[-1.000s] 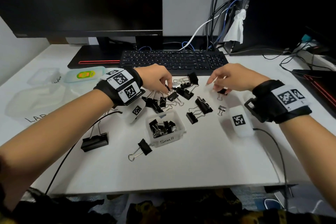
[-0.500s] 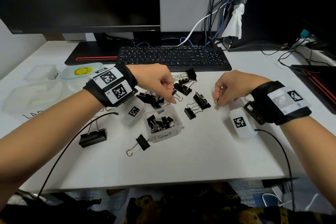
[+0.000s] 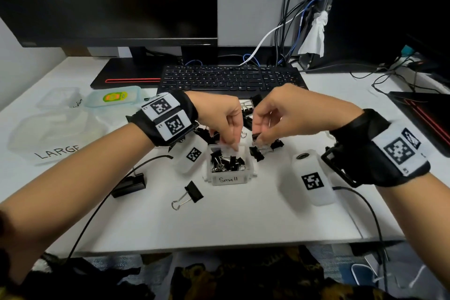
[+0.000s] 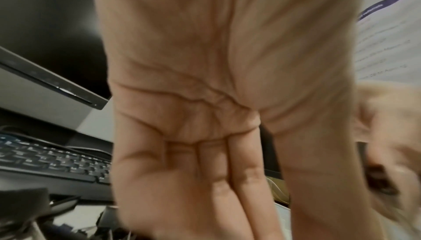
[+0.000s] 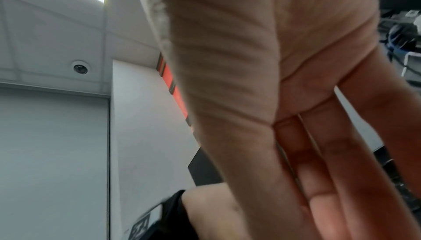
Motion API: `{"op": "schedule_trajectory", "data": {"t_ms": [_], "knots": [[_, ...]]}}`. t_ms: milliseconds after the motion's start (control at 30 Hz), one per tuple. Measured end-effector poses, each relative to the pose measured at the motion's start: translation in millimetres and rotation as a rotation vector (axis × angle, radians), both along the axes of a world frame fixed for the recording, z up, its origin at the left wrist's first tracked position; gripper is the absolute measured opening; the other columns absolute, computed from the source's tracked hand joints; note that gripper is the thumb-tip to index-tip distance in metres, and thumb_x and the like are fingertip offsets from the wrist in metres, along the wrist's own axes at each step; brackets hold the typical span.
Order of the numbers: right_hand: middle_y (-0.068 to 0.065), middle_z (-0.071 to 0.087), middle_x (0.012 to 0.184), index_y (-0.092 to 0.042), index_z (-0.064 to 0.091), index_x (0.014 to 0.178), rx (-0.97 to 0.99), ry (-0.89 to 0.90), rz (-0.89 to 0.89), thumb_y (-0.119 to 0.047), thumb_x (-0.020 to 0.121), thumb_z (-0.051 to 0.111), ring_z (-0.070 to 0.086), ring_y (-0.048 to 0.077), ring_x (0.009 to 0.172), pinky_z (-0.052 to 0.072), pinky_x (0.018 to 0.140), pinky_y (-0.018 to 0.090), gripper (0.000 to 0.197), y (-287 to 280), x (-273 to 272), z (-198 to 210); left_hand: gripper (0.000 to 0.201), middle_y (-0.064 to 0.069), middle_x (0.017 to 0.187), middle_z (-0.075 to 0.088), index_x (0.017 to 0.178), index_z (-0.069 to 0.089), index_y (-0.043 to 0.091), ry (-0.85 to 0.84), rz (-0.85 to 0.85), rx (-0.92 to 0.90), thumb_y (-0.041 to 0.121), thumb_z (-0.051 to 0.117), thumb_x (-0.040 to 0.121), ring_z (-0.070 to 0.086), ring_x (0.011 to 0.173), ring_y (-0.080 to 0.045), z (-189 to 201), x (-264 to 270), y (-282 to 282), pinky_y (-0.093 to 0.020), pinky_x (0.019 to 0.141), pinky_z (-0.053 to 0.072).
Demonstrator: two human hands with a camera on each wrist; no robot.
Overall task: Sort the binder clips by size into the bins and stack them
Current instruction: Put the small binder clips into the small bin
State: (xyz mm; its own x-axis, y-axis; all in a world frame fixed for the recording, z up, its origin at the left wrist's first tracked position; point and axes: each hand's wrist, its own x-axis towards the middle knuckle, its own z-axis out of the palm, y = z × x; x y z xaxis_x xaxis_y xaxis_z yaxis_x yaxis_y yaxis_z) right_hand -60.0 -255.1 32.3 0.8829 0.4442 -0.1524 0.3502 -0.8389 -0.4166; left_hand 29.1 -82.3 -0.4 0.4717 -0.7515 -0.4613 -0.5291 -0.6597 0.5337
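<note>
A clear bin labelled "Small" (image 3: pixel 229 179) stands mid-desk with several small black binder clips (image 3: pixel 226 162) inside. Both hands hover over its far rim. My left hand (image 3: pixel 230 145) points its fingers down into the bin, and a small clip's wire loop (image 3: pixel 243 134) shows beside its index finger. My right hand (image 3: pixel 257 139) pinches a small dark clip between thumb and fingers just right of the bin. Loose clips lie behind the hands (image 3: pixel 250 102) and beside the bin (image 3: pixel 257 153). Both wrist views show only blurred palm and fingers (image 4: pixel 227 189) (image 5: pixel 330 171); what they hold is hidden.
A medium clip (image 3: pixel 192 192) and a large clip (image 3: pixel 129 184) lie front left of the bin. The clear "LARGE" bin (image 3: pixel 48 139), a medium bin (image 3: pixel 58 98) and a lid (image 3: pixel 114 98) sit far left. A keyboard (image 3: pixel 231 78) lies behind, a laptop (image 3: pixel 423 114) at right.
Both hands picked clips out of the loose pile, then drew together and toward me, and now meet over the Small bin.
</note>
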Motion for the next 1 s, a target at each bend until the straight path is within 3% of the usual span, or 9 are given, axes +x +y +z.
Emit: {"op": "schedule_trajectory", "data": {"t_ms": [67,200,433,500,600,700,767,867,1000], "knots": [[-0.01,0.068,0.066,-0.022,0.074,0.082,-0.026,-0.009,0.046,-0.025,0.077,0.08,0.061,-0.001,0.061,0.048,0.062,0.018,0.009,8.2,-1.5,-4.3,0.006,0.008,0.068,0.073,0.085,0.077,0.013,0.009,0.003,-0.004,0.011,0.076,0.08,0.062,0.06,-0.003,-0.5,-1.2,-0.1,-0.018,0.055,0.049],[-0.012,0.064,0.064,-0.018,0.073,0.083,-0.017,-0.037,0.052,-0.023,0.078,0.08,0.058,-0.007,0.059,0.046,0.059,0.014,0.01,16.2,-0.7,-15.7,0.012,-0.006,0.089,0.077,0.093,0.076,0.015,0.063,0.011,-0.021,0.016,0.076,0.081,0.068,0.078,-0.012,1.0,-1.4,11.1,-0.026,0.067,0.055],[-0.009,0.07,0.067,-0.02,0.075,0.082,0.101,0.041,0.083,-0.021,0.077,0.082,0.062,-0.004,0.058,0.042,0.055,0.006,0.008,26.2,-2.7,-19.3,0.026,0.0,0.097,0.076,0.111,0.071,0.012,0.04,0.122,-0.047,0.014,0.07,0.085,0.069,0.082,-0.001,9.5,4.8,41.4,-0.024,0.073,0.055],[-0.007,0.072,0.072,-0.021,0.076,0.084,0.138,0.003,0.076,-0.027,0.074,0.083,0.065,-0.002,0.064,0.045,0.058,0.006,0.013,29.4,-1.8,-19.6,0.026,0.001,0.099,0.076,0.113,0.07,0.013,0.004,0.154,-0.055,0.014,0.068,0.087,0.069,0.083,0.0,14.0,6.5,49.7,-0.024,0.077,0.056],[-0.012,0.067,0.087,-0.025,0.074,0.09,0.165,-0.1,0.035,-0.045,0.067,0.084,0.065,0.001,0.08,0.052,0.074,0.015,0.032,34.3,0.3,-20.7,0.026,0.005,0.098,0.075,0.11,0.071,0.021,-0.094,0.214,-0.056,0.025,0.071,0.085,0.068,0.093,-0.007,20.7,8.8,63.3,-0.026,0.082,0.056],[-0.018,0.056,0.103,-0.032,0.067,0.108,0.007,-0.079,0.058,-0.066,0.056,0.079,0.056,0.0,0.097,0.05,0.087,0.024,0.064,41.6,0.4,-22.6,0.026,0.009,0.098,0.073,0.108,0.071,0.028,-0.163,0.284,-0.043,0.034,0.072,0.082,0.066,0.097,-0.008,24.1,11.7,76.7,-0.03,0.091,0.053],[-0.018,0.054,0.11,-0.033,0.061,0.118,-0.13,-0.027,0.097,-0.071,0.052,0.075,0.052,0.004,0.104,0.049,0.092,0.03,0.078,46.8,-0.4,-24.6,0.03,0.009,0.102,0.07,0.109,0.069,0.03,-0.219,0.336,-0.009,0.039,0.072,0.081,0.064,0.1,-0.01,22.9,15.1,84.8,-0.034,0.095,0.051],[-0.013,0.06,0.109,-0.028,0.061,0.117,-0.236,-0.01,0.115,-0.065,0.057,0.079,0.055,0.008,0.102,0.052,0.088,0.035,0.073,50.6,-0.5,-30.0,0.039,0.006,0.116,0.064,0.115,0.064,0.031,-0.296,0.409,0.06,0.044,0.073,0.079,0.061,0.106,-0.021,18.4,21.1,96.1,-0.042,0.095,0.05],[-0.015,0.064,0.101,-0.028,0.062,0.112,-0.322,-0.012,0.075,-0.059,0.062,0.079,0.061,0.008,0.096,0.055,0.082,0.036,0.061,39.6,1.5,-26.6,0.055,-0.003,0.133,0.053,0.132,0.054,0.022,-0.369,0.504,0.171,0.046,0.067,0.084,0.05,0.122,-0.023,14.4,28.0,112.5,-0.037,0.102,0.043]]}}
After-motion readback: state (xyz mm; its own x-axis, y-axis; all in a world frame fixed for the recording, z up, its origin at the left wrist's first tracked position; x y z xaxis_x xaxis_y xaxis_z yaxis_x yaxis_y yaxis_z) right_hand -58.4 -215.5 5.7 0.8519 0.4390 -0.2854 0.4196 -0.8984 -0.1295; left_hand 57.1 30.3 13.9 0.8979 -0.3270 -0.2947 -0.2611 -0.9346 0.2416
